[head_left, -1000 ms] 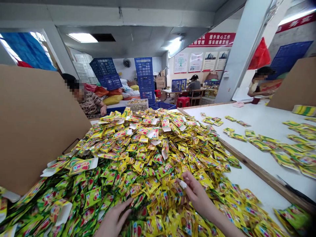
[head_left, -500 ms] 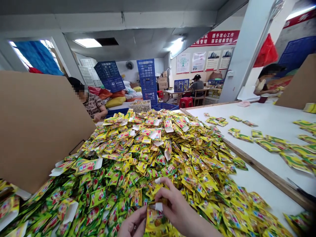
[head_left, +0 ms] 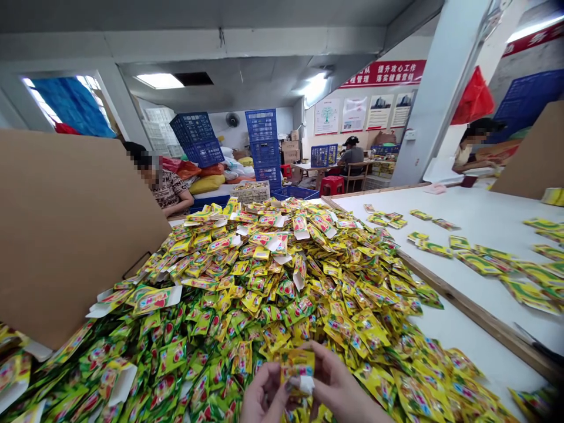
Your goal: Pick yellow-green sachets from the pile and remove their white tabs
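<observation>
Both my hands sit low in the centre of the view, just above a huge heap of glossy yellow-green sachets [head_left: 264,276]. My left hand [head_left: 264,396] and my right hand [head_left: 339,382] pinch one yellow printed sachet [head_left: 297,360] between them. A small white paper tab [head_left: 306,385] sits at its lower edge, against my fingers. Many loose sachets in the heap carry similar white tabs. The heap hides the table surface beneath it.
A tall cardboard sheet [head_left: 66,235] walls the heap on the left. To the right, a white wood-edged table [head_left: 467,235] holds scattered sachets, with a dark blade [head_left: 535,346] near its edge. Several co-workers sit beyond, among stacked blue crates [head_left: 262,141].
My hands have come together and moved down and to the right, with the sachet between them. The white tab now lies at the sachet's lower edge. The view has shifted slightly.
</observation>
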A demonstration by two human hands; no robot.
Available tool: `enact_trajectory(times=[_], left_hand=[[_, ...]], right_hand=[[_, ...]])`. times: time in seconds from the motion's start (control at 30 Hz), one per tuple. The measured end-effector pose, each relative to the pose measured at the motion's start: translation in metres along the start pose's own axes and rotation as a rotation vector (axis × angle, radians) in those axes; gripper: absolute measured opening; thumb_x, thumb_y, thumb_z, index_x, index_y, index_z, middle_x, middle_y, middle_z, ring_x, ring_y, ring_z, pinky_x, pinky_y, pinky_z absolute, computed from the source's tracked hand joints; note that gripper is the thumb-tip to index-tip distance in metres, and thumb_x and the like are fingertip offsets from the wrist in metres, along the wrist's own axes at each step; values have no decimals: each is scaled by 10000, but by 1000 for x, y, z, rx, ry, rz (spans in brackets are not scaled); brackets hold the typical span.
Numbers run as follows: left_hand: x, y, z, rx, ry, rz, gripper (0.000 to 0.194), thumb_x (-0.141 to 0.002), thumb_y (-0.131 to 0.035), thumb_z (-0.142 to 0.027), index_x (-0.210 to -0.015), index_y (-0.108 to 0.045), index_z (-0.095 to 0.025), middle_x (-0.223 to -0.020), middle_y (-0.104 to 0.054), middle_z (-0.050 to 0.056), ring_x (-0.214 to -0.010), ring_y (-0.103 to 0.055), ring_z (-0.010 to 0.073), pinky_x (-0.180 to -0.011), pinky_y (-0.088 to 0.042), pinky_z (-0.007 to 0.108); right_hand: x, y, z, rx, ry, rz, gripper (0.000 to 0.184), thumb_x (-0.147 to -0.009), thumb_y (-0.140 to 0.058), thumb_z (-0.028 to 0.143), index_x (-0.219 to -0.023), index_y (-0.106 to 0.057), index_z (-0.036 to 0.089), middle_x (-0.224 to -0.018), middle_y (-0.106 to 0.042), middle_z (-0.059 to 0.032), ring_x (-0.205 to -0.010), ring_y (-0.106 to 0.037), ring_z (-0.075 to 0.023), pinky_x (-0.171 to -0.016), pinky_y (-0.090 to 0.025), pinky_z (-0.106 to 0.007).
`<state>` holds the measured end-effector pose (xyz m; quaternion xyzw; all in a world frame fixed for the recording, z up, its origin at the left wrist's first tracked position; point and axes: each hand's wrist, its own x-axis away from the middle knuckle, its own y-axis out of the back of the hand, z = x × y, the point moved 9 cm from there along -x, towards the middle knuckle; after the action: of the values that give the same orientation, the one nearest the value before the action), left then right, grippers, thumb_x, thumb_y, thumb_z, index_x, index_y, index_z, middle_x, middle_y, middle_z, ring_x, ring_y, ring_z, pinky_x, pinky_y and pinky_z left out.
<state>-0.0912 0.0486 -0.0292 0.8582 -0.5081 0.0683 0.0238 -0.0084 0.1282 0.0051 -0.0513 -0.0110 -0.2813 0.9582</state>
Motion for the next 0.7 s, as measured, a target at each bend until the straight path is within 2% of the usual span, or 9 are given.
enact_trajectory(times=[0.03, 0.1, 0.2, 0.27, 0.33, 0.43, 0.53, 0.63, 0.7], left_hand=[[-7, -9, -13, -104, -56, 28, 508, -706, -537, -606, -957, -543, -164, -806, -659, 74, -750, -627, 202, -652, -513, 302], [-27, -20, -48, -449, -205, 6, 409, -812, -420, -532, -984, -522, -176, -740, -610, 35, -689, -597, 169, -625, -487, 283], [-69, -24, -98, -925, -400, -199, 409, -865, -280, -471, -1016, -499, -161, -869, -573, 68, -846, -582, 219, -742, -457, 352], [-101, -26, -115, -1027, -452, -279, 431, -862, -260, -434, -1010, -512, -117, -974, -545, 120, -1002, -532, 301, -826, -412, 433], [-127, -30, -123, -1066, -477, -283, 395, -867, -244, -360, -951, -540, -112, -972, -549, 131, -1017, -523, 325, -817, -400, 451], [-135, -37, -130, -1108, -515, -240, 331, -886, -229, -285, -859, -535, -160, -838, -594, 97, -824, -576, 259, -705, -407, 385], [-103, -39, -135, -1117, -544, -114, 309, -906, -217, -330, -825, -490, -211, -722, -591, 34, -675, -559, 195, -615, -378, 304], [-58, -36, -130, -1076, -525, 88, 287, -908, -241, -366, -767, -457, -239, -703, -572, -14, -649, -536, 148, -601, -365, 246], [-38, -31, -119, -925, -457, 204, 298, -901, -257, -396, -779, -476, -236, -723, -577, -5, -660, -529, 145, -626, -379, 240]], right_hand=[[2, 12, -1, -71, 3, -29, 395, -702, -658, 373, -1028, -533, 190, -761, -597, -8, -637, -568, -143, -471, -467, -223], [9, 51, 2, -106, 64, -191, 335, -691, -666, 417, -910, -595, 174, -734, -625, -24, -639, -595, -162, -486, -486, -245], [30, 111, 3, -96, 99, -415, 393, -658, -672, 480, -914, -626, 186, -687, -644, -27, -555, -605, -174, -474, -498, -286], [45, 136, -1, -89, 81, -466, 437, -638, -673, 505, -935, -640, 186, -650, -642, -24, -523, -606, -179, -482, -509, -307], [56, 149, -8, -86, 43, -469, 510, -628, -665, 522, -1010, -633, 187, -633, -643, -25, -520, -614, -186, -494, -520, -320], [65, 154, -19, -93, -33, -437, 649, -621, -659, 528, -1164, -558, 188, -592, -637, -16, -516, -632, -192, -511, -532, -326], [62, 147, -21, -143, -65, -385, 698, -629, -682, 493, -1231, -493, 196, -594, -642, 1, -484, -633, -167, -492, -529, -289], [47, 116, -14, -237, -64, -253, 599, -645, -713, 431, -1169, -537, 200, -634, -665, 4, -431, -599, -111, -445, -492, -218], [34, 86, -9, -332, -41, -139, 507, -630, -741, 405, -1071, -603, 196, -709, -688, -10, -437, -582, -80, -468, -485, -198]])
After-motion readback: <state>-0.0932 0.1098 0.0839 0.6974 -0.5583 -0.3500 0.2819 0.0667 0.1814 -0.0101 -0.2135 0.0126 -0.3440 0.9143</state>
